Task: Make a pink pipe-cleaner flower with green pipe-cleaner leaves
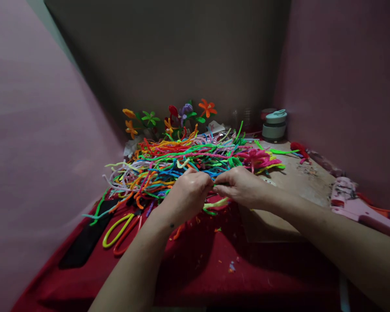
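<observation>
My left hand (192, 187) is closed, its fingers curled with the knuckles up. Close beside it, my right hand (238, 185) pinches with thumb and forefinger, and the two sets of fingertips nearly meet. A small bit of green pipe cleaner shows between them; most of it is hidden by the fingers. Just below the hands lies a pale yellow-green pipe cleaner (217, 203). Right behind them spreads a large tangled heap of multicoloured pipe cleaners (172, 162). A pink pipe-cleaner flower (255, 159) rests at the heap's right end.
Finished pipe-cleaner flowers (182, 112) stand at the back. Scissors with yellow and red handles (118, 234) lie left near a black flat item (84, 242). A lidded cup (274, 125) stands back right, a pink glue gun (354, 203) at right. Scraps dot the red cloth (195, 268).
</observation>
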The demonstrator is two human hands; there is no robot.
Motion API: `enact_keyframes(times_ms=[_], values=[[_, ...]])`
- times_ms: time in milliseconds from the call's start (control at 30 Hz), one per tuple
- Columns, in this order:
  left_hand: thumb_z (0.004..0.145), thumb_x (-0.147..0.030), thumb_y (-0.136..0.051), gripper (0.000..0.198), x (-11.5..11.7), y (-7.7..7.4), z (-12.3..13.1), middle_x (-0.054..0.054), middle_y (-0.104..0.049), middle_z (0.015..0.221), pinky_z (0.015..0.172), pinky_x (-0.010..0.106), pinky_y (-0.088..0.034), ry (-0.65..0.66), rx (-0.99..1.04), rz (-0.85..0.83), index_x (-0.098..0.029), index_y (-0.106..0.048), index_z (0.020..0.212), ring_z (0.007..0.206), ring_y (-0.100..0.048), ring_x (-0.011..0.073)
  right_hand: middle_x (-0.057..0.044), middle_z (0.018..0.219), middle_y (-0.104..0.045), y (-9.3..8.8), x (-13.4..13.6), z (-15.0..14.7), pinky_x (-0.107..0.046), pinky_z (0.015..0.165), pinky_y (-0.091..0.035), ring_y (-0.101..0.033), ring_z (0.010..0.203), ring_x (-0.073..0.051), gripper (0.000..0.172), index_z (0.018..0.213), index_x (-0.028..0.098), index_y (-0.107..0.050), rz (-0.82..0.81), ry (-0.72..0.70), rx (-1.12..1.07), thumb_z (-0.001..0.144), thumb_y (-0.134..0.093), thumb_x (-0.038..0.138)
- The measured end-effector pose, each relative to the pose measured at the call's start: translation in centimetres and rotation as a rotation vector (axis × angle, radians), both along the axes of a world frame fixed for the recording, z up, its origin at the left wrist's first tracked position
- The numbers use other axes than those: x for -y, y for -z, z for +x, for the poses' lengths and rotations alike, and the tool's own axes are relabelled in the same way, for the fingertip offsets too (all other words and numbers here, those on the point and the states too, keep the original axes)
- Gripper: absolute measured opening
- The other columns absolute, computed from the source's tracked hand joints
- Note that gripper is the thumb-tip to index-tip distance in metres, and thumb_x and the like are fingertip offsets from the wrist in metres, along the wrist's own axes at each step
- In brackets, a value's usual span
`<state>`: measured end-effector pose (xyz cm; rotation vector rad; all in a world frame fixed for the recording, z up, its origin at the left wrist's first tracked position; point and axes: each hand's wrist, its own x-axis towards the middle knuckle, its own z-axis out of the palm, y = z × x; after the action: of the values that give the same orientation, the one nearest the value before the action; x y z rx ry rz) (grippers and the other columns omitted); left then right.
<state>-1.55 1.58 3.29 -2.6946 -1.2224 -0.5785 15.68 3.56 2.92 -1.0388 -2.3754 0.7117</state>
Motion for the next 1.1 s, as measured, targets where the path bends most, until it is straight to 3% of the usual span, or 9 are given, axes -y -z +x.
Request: enact_keyframes(times_ms=[133, 233, 333, 433, 500, 567, 767, 900, 1100], values=[[0.08, -0.011, -0.048, 0.015, -0.1, -0.1, 0.1, 0.002, -0.057, 0.063, 0.066, 0.027, -0.039, 0.001, -0.003, 0.011, -0.016, -0.057, 0.069, 0.066, -0.049, 0.0146, 0.002, 0.052, -0.047, 0.5, 0.0, -0.3, -0.023, 0.05, -0.024, -0.038, 0.051, -0.008, 0.023, 0.063, 0.015, -0.064, 0.024, 0.004, -0.057, 0.078, -0.049, 0.02], [0.077, -0.013, -0.055, 0.011, 0.1, -1.0, -0.2, 0.004, -0.063, 0.084, 0.082, 0.032, -0.04, 0.018, 0.118, 0.076, -0.017, -0.059, 0.087, 0.085, -0.054, 0.0176, 0.002, 0.051, -0.044, 0.5, -0.2, -0.3, -0.023, 0.049, -0.022, -0.036, 0.051, -0.008, 0.024, 0.061, 0.015, -0.063, 0.011, 0.051, -0.053, 0.078, -0.049, 0.022], [0.078, -0.016, -0.056, 0.022, 0.6, -2.3, -1.1, 0.005, -0.062, 0.101, 0.088, 0.031, -0.04, -0.134, 0.429, 0.228, -0.02, -0.058, 0.099, 0.097, -0.054, 0.0178, 0.002, 0.049, -0.042, 0.3, -0.5, -0.2, -0.023, 0.047, -0.022, -0.036, 0.049, -0.008, 0.025, 0.056, 0.014, -0.058, -0.066, 0.122, -0.067, 0.077, -0.049, 0.023], [0.081, -0.019, -0.052, 0.015, 0.8, -2.9, -2.1, 0.002, -0.062, 0.09, 0.082, 0.029, -0.043, -0.325, 0.743, 0.424, -0.02, -0.059, 0.094, 0.085, -0.057, 0.0148, 0.002, 0.047, -0.042, 0.1, -0.6, -0.1, -0.023, 0.046, -0.023, -0.035, 0.047, -0.008, 0.026, 0.053, 0.014, -0.055, -0.137, 0.16, -0.083, 0.076, -0.049, 0.023], [0.081, -0.018, -0.052, 0.013, 0.8, -2.9, -2.2, 0.002, -0.062, 0.086, 0.08, 0.028, -0.045, -0.332, 0.8, 0.479, -0.019, -0.06, 0.091, 0.081, -0.058, 0.014, 0.002, 0.046, -0.043, 0.1, -0.7, -0.1, -0.023, 0.046, -0.023, -0.036, 0.046, -0.008, 0.025, 0.053, 0.014, -0.055, -0.146, 0.177, -0.084, 0.076, -0.049, 0.023], [0.079, -0.016, -0.054, 0.011, 0.6, -2.7, -1.8, 0.002, -0.063, 0.086, 0.08, 0.028, -0.045, -0.247, 0.706, 0.444, -0.018, -0.06, 0.089, 0.083, -0.058, 0.0142, 0.003, 0.046, -0.042, 0.2, -0.7, -0.1, -0.023, 0.046, -0.023, -0.036, 0.045, -0.008, 0.024, 0.054, 0.014, -0.056, -0.135, 0.186, -0.081, 0.075, -0.049, 0.024], [0.08, -0.01, -0.051, 0.019, -0.3, -0.3, 0.5, 0.006, -0.064, 0.095, 0.088, 0.035, -0.041, 0.068, 0.137, 0.245, -0.016, -0.058, 0.096, 0.093, -0.056, 0.0178, 0.003, 0.049, -0.042, 0.5, -0.8, -0.2, -0.024, 0.048, -0.023, -0.036, 0.049, -0.009, 0.024, 0.052, 0.015, -0.054, -0.045, 0.152, -0.068, 0.075, -0.048, 0.019], [0.083, -0.011, -0.046, 0.015, -0.7, 1.0, 0.8, 0.007, -0.065, 0.087, 0.09, 0.037, -0.038, 0.061, -0.013, 0.214, -0.013, -0.058, 0.091, 0.084, -0.057, 0.0167, 0.003, 0.051, -0.042, 0.2, -0.7, -0.1, -0.023, 0.049, -0.023, -0.036, 0.052, -0.009, 0.023, 0.055, 0.014, -0.056, -0.046, 0.108, -0.056, 0.077, -0.049, 0.019], [0.085, -0.019, -0.046, 0.015, -0.4, 0.6, 0.5, 0.004, -0.063, 0.072, 0.076, 0.03, -0.042, 0.023, -0.017, 0.141, -0.014, -0.059, 0.079, 0.07, -0.055, 0.0146, 0.004, 0.048, -0.04, 0.3, -0.6, -0.1, -0.024, 0.048, -0.02, -0.031, 0.049, -0.008, 0.028, 0.052, 0.015, -0.055, 0.023, 0.122, 0.034, 0.079, -0.054, 0.024]])
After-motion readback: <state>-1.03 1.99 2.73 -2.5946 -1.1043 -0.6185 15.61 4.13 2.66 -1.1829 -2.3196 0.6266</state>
